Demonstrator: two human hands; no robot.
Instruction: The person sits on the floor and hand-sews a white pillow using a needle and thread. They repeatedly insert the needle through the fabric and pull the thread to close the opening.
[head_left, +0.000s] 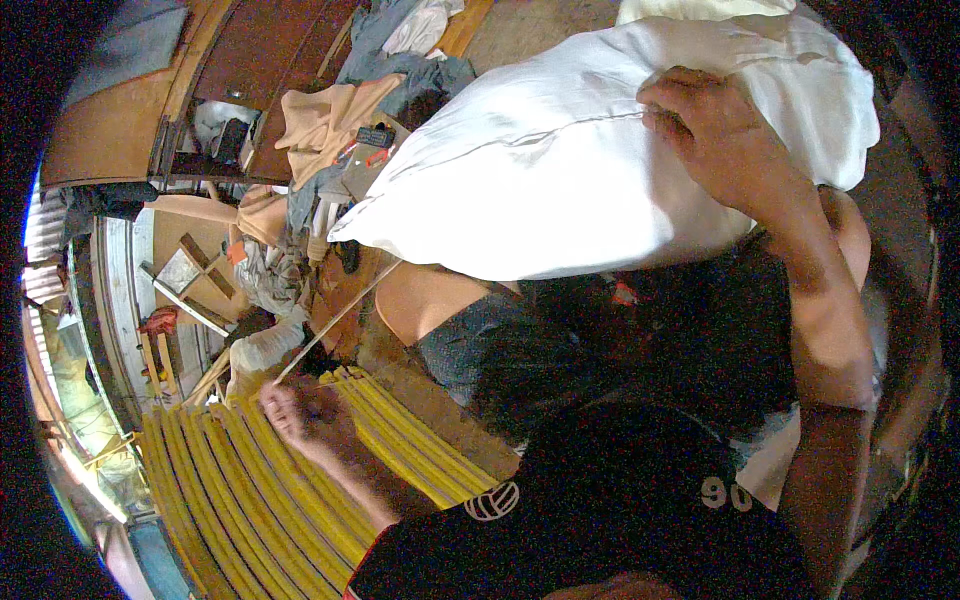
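Observation:
A big white stuffed pillow (pixel 560 190) lies across my lap, with a seam running along its upper face. My right hand (pixel 710 130) is on top of it, fingers curled and pinching the fabric near the seam. Low on the left, my left hand (pixel 300 408) is closed in a fist above the yellow slats. From this fist a thin pale cord (pixel 338 318) stretches straight up to the pillow's lower left edge. Whether the cord is fastened to the pillow or passes under it is hidden.
A bench of yellow slats (pixel 230 490) lies beside me at the lower left. Beyond it are heaped cloths (pixel 275 275), a tan cloth (pixel 330 125) and a wooden frame (pixel 190 280). A brown cabinet (pixel 260 60) stands at the back, and a dark handheld device (pixel 375 137) lies near the pillow.

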